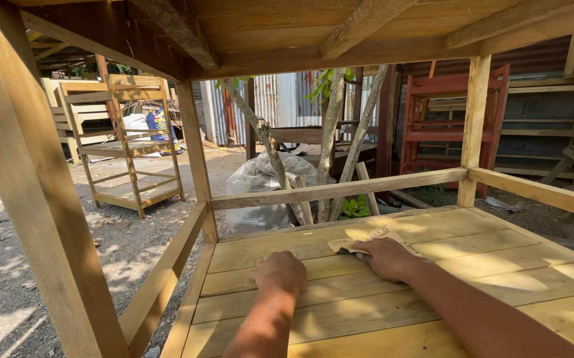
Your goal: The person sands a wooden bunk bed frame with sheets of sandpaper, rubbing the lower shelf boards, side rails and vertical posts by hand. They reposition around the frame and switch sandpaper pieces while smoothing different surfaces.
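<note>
Bulging white plastic sack (pixel 255 192) beside thin tree trunks (pixel 330 142)

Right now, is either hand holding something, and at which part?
The right hand presses a sheet of sandpaper flat on the wooden shelf, covering its near edge. The left hand holds nothing.

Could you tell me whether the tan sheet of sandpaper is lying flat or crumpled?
Flat: the tan sheet of sandpaper lies spread on the wooden plank shelf, pressed under the right hand.

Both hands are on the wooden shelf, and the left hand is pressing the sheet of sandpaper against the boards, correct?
Not quite. In the head view the right hand presses the sandpaper on the wooden shelf; the left hand rests closed on the boards beside it, holding nothing visible.
</note>
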Available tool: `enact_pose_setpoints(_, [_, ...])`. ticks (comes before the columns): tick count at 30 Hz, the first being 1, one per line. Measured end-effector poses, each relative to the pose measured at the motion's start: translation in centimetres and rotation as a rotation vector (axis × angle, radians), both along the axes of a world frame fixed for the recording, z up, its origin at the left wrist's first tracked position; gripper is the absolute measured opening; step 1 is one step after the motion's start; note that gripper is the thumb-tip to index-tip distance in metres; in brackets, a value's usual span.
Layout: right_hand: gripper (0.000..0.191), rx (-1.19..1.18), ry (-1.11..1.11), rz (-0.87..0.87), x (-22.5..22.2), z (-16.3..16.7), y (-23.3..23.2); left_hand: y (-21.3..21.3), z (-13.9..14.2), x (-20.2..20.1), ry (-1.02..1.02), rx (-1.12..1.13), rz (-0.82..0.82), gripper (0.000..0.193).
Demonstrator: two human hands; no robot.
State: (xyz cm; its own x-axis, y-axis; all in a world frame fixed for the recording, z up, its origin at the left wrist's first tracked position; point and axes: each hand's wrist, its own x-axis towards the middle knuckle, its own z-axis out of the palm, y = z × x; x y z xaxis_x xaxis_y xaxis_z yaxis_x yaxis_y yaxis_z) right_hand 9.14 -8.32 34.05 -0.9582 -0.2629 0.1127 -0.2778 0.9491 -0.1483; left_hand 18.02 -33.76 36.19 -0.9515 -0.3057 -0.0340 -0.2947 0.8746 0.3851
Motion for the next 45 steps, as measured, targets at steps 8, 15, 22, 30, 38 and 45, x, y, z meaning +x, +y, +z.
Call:
enact_pose_setpoints(8, [0.043, 0.09, 0.118, -0.119, -0.4, 1.7, 10.1, -2.8, -3.5, -2.7, 0.266, 0.072, -0.103, 0.034])
enact_pose_setpoints(15, [0.017, -0.089, 0.275, 0.112, -2.8, 0.8, 2.5, -4.0, -4.4, -5.0, 0.31, 0.091, -0.119, 0.033])
enact_pose_setpoints(22, [0.01, -0.159, 0.173, 0.247, -3.1, 1.6, 0.4, -6.0, -5.6, -6.9, 0.268, -0.272, -0.4, 0.028])
enact_pose_setpoints(30, [0.023, -0.097, 0.149, 0.098, -3.3, 2.2, 5.4, -7.1, -2.4, -4.9, 0.549, 0.371, -0.026, 0.026])
enact_pose_setpoints(38, [0.032, -0.064, 0.254, 0.498, 0.8, 1.5, -14.8, -6.0, 0.4, -2.2, 0.609, 0.355, -0.113, 0.027])
enact_pose_setpoints(45, [0.018, -0.119, 0.16, 0.318, 2.9, 1.4, -21.6, -6.8, 0.6, -1.5, 0.64, 0.294, -0.033, 0.029])
